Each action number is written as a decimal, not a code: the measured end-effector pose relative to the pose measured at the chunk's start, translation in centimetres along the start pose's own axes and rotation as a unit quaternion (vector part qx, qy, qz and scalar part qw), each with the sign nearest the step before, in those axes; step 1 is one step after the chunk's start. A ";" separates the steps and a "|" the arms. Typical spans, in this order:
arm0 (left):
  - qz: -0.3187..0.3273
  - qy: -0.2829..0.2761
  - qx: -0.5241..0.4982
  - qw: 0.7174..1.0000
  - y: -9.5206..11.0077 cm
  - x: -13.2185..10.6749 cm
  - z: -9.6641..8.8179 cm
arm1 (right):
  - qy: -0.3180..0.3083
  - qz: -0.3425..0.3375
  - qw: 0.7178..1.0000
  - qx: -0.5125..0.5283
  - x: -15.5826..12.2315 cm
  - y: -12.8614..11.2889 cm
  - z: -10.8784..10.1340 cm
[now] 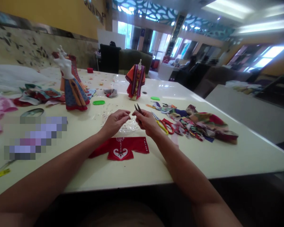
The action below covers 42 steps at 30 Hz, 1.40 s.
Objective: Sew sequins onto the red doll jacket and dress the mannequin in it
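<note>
My right hand point(146, 122) is closed round a pair of thread snips point(138, 109), whose two dark pointed blades stick up, slightly apart. Close by on the left, my left hand point(115, 122) has thumb and fingertips pinched together; whatever is between them is too small to make out. Below both hands, a small red garment piece point(120, 149) with white heart-shaped trim and a row of pale dots lies flat on the table. Behind the hands, tiny beads or bits point(129, 126) are scattered on clear plastic.
Yellow-and-red-handled scissors point(165, 126) lie right of my right hand, beside a heap of fabric scraps point(191, 124). Two dressed doll forms point(77, 91) point(135, 82) stand farther back. Green trays point(98, 102), a round tin point(32, 112) and more cloth point(38, 96) lie on the white table point(203, 160).
</note>
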State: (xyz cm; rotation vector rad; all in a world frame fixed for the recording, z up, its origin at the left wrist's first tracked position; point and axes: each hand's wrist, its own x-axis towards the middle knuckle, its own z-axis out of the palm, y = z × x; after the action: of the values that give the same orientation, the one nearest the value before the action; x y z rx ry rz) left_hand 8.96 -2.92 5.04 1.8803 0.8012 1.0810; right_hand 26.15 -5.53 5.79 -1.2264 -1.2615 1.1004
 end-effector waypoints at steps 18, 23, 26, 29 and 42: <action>-0.293 0.053 -0.288 0.910 2.1 0.3 -1.1 | -0.017 -0.077 0.993 -0.086 -0.8 0.8 -0.9; -0.333 0.051 -0.304 0.891 2.5 0.2 -1.7 | -0.008 -0.077 0.993 -0.092 -0.6 0.7 -1.4; -0.337 0.053 -0.304 0.889 2.6 0.1 -2.1 | 0.000 -0.072 0.992 -0.106 -0.4 0.6 -1.9; -0.343 0.047 -0.313 0.885 2.5 0.1 -2.4 | 0.012 -0.073 0.989 -0.130 -0.2 0.5 -2.2; -0.335 0.058 -0.304 0.890 1.8 -2.2 -4.9 | -0.025 -0.168 0.934 -0.314 -2.3 -0.1 -0.4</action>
State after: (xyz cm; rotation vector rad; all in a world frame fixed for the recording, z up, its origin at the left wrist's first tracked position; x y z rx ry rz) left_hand 3.85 -3.97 7.30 0.9086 0.9427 0.8549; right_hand 26.50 -7.81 5.75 -1.3682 -1.8666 0.4834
